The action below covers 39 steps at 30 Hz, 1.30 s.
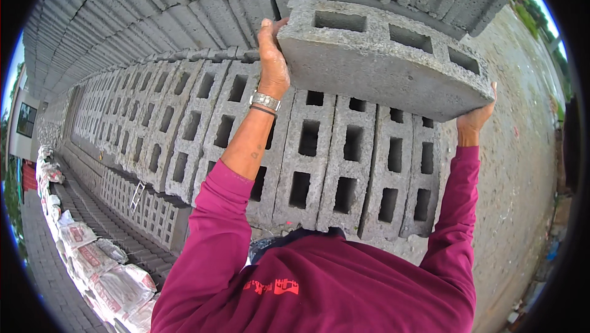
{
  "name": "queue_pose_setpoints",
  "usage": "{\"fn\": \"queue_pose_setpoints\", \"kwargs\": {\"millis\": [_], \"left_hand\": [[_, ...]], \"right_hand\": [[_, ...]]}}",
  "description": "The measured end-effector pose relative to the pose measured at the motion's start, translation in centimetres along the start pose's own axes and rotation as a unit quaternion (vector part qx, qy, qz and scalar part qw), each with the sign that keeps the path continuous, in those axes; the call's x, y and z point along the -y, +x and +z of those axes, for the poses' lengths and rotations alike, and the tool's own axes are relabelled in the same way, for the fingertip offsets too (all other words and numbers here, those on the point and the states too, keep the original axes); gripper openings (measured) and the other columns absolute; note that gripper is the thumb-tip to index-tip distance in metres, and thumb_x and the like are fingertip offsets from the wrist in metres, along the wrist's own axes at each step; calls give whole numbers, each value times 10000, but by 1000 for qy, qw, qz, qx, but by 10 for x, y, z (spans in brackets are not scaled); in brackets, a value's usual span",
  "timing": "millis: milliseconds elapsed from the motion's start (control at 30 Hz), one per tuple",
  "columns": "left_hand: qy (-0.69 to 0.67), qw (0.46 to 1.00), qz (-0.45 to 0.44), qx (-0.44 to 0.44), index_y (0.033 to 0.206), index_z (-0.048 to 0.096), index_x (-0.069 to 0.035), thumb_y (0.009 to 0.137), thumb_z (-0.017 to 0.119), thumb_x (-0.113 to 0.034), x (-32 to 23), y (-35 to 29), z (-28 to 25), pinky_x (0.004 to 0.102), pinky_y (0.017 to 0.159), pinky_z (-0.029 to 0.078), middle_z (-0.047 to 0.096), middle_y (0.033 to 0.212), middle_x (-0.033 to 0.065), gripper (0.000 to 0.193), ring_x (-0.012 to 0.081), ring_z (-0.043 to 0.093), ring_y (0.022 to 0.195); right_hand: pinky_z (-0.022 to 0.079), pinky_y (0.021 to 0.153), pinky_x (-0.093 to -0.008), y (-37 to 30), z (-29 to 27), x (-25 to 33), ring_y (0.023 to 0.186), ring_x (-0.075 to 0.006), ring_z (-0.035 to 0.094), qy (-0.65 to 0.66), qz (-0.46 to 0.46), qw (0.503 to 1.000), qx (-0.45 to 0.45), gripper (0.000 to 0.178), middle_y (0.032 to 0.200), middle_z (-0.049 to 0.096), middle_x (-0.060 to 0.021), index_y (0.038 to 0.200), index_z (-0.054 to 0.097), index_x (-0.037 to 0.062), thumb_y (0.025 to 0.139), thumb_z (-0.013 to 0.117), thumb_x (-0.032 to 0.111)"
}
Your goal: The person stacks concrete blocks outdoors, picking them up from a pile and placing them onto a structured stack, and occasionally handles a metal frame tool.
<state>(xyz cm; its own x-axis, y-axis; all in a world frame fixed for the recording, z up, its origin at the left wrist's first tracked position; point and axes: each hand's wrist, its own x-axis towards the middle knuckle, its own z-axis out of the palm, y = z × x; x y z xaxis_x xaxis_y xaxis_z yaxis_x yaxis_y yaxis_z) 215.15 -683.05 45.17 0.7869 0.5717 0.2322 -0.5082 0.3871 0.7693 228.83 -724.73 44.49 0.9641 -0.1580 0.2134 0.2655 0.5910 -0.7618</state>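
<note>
A grey hollow concrete block is held lengthwise between my two hands, its three rectangular holes facing up. My left hand presses on its left end, fingers partly hidden behind it. At the lower right corner, my right hand grips the other end, most of its fingers out of sight. Below and nearer to me lies a row of similar blocks, standing side by side with their holes upward. Behind the held block rises a stacked wall of blocks; whether the held block touches it, I cannot tell.
The row of blocks runs far to the left beside the wall. Printed sacks lie at the lower left, near a lower stack of blocks with a small metal ladder-like frame on it. Sandy ground stretches along the right.
</note>
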Motion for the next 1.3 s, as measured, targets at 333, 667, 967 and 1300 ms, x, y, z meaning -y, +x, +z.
{"fn": "queue_pose_setpoints", "kwargs": {"millis": [333,667,967,1300], "left_hand": [[69,994,83,-19,1190,599,-40,984,423,-544,23,8,-7,334,1031,359,607,1175,79,572,191,528,1120],[156,970,154,-107,1128,642,69,1033,269,-491,18,-4,22,356,1017,348,596,1145,142,680,231,512,1083],[116,977,127,-128,1213,581,30,1005,328,-581,12,0,20,347,1094,255,493,1252,107,693,198,413,1190],[51,986,116,-111,1362,445,-18,945,501,-562,22,9,11,356,1125,248,410,1434,91,687,220,375,1308]], "right_hand": [[493,933,-412,-2,8,1,1042,-273,644,-16,-16,1000,20,460,1161,676,-106,1238,598,44,1017,412,402],[508,884,-416,-2,10,7,965,-258,667,9,-18,1000,4,408,1057,706,-88,1133,650,73,957,535,423],[502,898,-398,17,10,-3,987,-255,662,7,0,1000,1,435,1081,702,-100,1155,641,50,965,521,423],[498,913,-396,1,14,0,999,-252,661,4,14,1000,-22,425,1099,697,-97,1168,638,67,954,535,420]]}}
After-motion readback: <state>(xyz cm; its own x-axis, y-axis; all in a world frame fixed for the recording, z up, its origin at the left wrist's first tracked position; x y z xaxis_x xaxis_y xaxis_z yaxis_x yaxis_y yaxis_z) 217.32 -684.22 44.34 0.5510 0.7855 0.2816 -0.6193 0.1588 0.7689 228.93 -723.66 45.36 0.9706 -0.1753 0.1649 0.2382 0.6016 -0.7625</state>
